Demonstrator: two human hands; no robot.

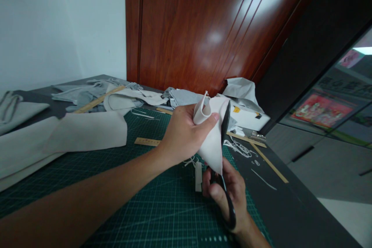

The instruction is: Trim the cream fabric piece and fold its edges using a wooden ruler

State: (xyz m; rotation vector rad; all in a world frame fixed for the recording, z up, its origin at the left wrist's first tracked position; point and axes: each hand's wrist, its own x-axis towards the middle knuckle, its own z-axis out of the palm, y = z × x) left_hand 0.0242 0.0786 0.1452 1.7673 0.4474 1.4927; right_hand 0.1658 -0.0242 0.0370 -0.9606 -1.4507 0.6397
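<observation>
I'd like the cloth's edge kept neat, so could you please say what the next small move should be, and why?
Probably one short snip at the edge of the white fabric: the right hand holds the scissors with a blade along that edge, and the left hand pinches the fabric.

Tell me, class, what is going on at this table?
A person's left hand holds up a folded piece of pale fabric. The right hand grips black-handled scissors, their blade along the fabric's edge. Both are above a green cutting mat, with more fabric lying to the left.
</observation>
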